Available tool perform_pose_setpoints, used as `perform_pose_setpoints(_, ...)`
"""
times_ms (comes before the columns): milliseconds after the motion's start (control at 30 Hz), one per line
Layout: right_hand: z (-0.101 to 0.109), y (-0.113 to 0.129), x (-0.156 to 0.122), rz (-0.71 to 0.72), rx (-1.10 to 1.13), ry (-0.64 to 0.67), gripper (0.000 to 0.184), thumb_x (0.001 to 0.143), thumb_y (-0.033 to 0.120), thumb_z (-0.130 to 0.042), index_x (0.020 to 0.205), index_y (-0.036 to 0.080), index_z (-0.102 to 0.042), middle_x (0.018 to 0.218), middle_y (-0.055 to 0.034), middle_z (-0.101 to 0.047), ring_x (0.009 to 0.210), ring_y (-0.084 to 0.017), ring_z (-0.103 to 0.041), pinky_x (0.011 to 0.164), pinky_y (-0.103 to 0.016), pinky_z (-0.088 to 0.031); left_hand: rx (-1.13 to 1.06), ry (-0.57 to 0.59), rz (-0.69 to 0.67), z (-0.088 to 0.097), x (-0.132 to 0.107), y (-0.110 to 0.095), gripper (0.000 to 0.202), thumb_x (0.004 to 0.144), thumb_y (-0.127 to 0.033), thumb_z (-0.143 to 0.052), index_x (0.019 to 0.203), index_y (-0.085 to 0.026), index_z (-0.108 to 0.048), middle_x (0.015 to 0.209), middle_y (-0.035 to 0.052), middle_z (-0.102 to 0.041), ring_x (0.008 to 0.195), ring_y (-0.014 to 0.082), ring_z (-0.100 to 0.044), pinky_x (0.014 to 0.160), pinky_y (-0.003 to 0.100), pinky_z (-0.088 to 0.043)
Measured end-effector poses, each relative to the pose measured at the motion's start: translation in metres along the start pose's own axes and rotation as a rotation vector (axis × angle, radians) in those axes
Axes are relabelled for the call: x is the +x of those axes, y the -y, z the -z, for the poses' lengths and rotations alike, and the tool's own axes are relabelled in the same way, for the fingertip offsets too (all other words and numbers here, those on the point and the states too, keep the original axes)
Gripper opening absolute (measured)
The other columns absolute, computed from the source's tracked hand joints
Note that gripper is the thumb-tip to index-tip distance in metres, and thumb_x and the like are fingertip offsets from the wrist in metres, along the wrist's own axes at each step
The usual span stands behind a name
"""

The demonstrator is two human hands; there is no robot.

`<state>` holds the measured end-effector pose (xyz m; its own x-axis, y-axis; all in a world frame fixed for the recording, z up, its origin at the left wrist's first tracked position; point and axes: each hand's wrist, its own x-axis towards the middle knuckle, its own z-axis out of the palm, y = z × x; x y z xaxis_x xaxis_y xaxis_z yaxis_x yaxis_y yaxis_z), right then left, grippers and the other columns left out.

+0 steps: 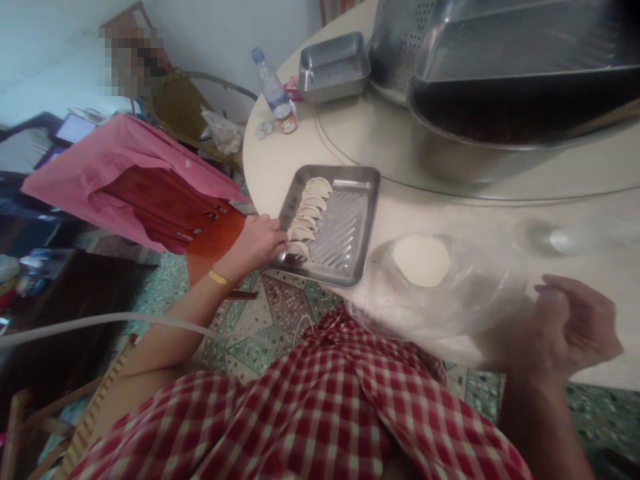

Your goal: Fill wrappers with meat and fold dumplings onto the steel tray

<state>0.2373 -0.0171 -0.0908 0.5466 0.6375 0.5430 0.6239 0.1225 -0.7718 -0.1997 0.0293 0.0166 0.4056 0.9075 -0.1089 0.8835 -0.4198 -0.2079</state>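
My left hand (257, 243) reaches to the near left corner of a metal tray (350, 257) and its fingers close on a folded dumpling (299, 249) at the end of a row of several dumplings (311, 203). My right hand (575, 327) hovers over the table's near edge at the right, fingers curled loosely with nothing seen in them. Between the hands lies a clear plastic bag (465, 293) with a stack of round dough wrappers (421, 260) on it.
A large steel basin (500, 143) with dark filling and a steel pan over it stands on the round table's turntable (350, 143). A small empty tray (334, 65), a water bottle (270, 83) and a jar (287, 120) sit at the far edge. A pink cloth (115, 170) drapes a chair at the left.
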Motion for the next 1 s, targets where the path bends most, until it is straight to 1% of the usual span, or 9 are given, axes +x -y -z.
perform_pose_setpoints(133, -0.005, -0.007, 0.0, 0.059, 0.049, -0.104, 0.023, 0.079, 0.028, -0.058, 0.09, 0.017, -0.075, 0.086, -0.0099, -0.071, 0.087, -0.026, -0.069, 0.083, -0.044, -0.054, 0.018, -0.025, -0.035, 0.0, -0.003, 0.002, 0.026, 0.091, -0.031, -0.054, 0.078, -0.018, -0.072, 0.078, 0.0098, -0.062, 0.08, 0.0245, -0.048, 0.066, 0.036, -0.024)
perform_pose_setpoints(267, -0.001, 0.004, 0.002, 0.095, 0.008, -0.041, 0.02, 0.085, 0.028, -0.057, 0.092, 0.016, -0.072, 0.09, -0.0097, -0.071, 0.089, -0.023, -0.068, 0.084, -0.041, -0.054, 0.022, -0.129, -0.089, 0.003, -0.009, 0.008, 0.03, 0.094, -0.035, -0.052, 0.076, -0.019, -0.07, 0.072, 0.0075, -0.059, 0.073, 0.0207, -0.044, 0.062, 0.034, -0.018)
perform_pose_setpoints(367, 0.003, 0.022, 0.005, 0.197, -0.015, 0.057, 0.016, 0.088, 0.027, -0.058, 0.094, 0.018, -0.07, 0.092, -0.0074, -0.069, 0.088, -0.02, -0.067, 0.082, -0.038, -0.055, 0.031, -0.271, -0.081, 0.016, -0.003, -0.002, 0.029, 0.098, -0.037, -0.047, 0.091, -0.022, -0.071, 0.074, 0.0024, -0.06, 0.071, 0.0161, -0.041, 0.062, 0.031, -0.017)
perform_pose_setpoints(467, 0.001, 0.04, 0.007, 0.351, -0.068, 0.219, 0.012, 0.088, 0.024, -0.062, 0.098, 0.022, -0.069, 0.102, -0.008, -0.067, 0.095, -0.02, -0.064, 0.083, -0.038, -0.054, -0.045, -0.438, -0.123, 0.038, 0.015, -0.042, 0.028, 0.097, -0.034, -0.05, 0.084, -0.02, -0.069, 0.072, 0.0024, -0.062, 0.07, 0.0173, -0.043, 0.065, 0.033, -0.026)
perform_pose_setpoints(567, -0.003, 0.055, 0.009, 0.485, -0.088, 0.328, 0.008, 0.089, 0.022, -0.061, 0.092, 0.024, -0.068, 0.11, -0.0074, -0.066, 0.099, -0.022, -0.06, 0.086, -0.04, -0.052, -0.181, -0.467, -0.267, 0.054, 0.037, -0.101, 0.028, 0.098, -0.025, -0.048, 0.08, -0.019, -0.068, 0.072, 0.0024, -0.065, 0.07, 0.0175, -0.049, 0.067, 0.035, -0.034)
perform_pose_setpoints(633, -0.008, 0.062, 0.008, 0.544, -0.097, 0.375, 0.008, 0.09, 0.023, -0.059, 0.088, 0.024, -0.067, 0.113, -0.007, -0.066, 0.101, -0.022, -0.058, 0.089, -0.042, -0.049, -0.266, -0.486, -0.318, 0.054, 0.048, -0.135, 0.025, 0.098, -0.02, -0.045, 0.093, -0.018, -0.069, 0.082, 0.0039, -0.07, 0.076, 0.0193, -0.054, 0.068, 0.036, -0.036)
perform_pose_setpoints(700, -0.011, 0.067, 0.005, 0.569, -0.128, 0.431, 0.01, 0.091, 0.025, -0.058, 0.087, 0.024, -0.068, 0.115, -0.0064, -0.066, 0.104, -0.024, -0.057, 0.092, -0.044, -0.047, -0.343, -0.48, -0.358, 0.047, 0.052, -0.157, 0.025, 0.098, -0.017, -0.043, 0.1, -0.016, -0.068, 0.088, 0.0054, -0.071, 0.081, 0.0208, -0.058, 0.069, 0.037, -0.037)
perform_pose_setpoints(833, -0.017, 0.073, -0.001, 0.643, -0.167, 0.552, 0.011, 0.09, 0.029, -0.06, 0.097, 0.027, -0.068, 0.126, -0.0064, -0.063, 0.117, -0.028, -0.052, 0.099, -0.047, -0.044, -0.489, -0.429, -0.361, 0.025, 0.038, -0.175, 0.021, 0.098, -0.021, -0.046, 0.098, -0.015, -0.066, 0.089, 0.0055, -0.071, 0.082, 0.02, -0.059, 0.071, 0.036, -0.039)
perform_pose_setpoints(1000, -0.021, 0.077, -0.004, 0.698, -0.196, 0.608, 0.014, 0.089, 0.03, -0.062, 0.101, 0.025, -0.066, 0.127, -0.0088, -0.062, 0.123, -0.03, -0.05, 0.103, -0.051, -0.041, -0.655, -0.398, -0.419, 0.007, 0.014, -0.183, 0.02, 0.097, -0.019, -0.048, 0.097, -0.015, -0.067, 0.091, 0.0049, -0.07, 0.084, 0.017, -0.059, 0.076, 0.032, -0.044)
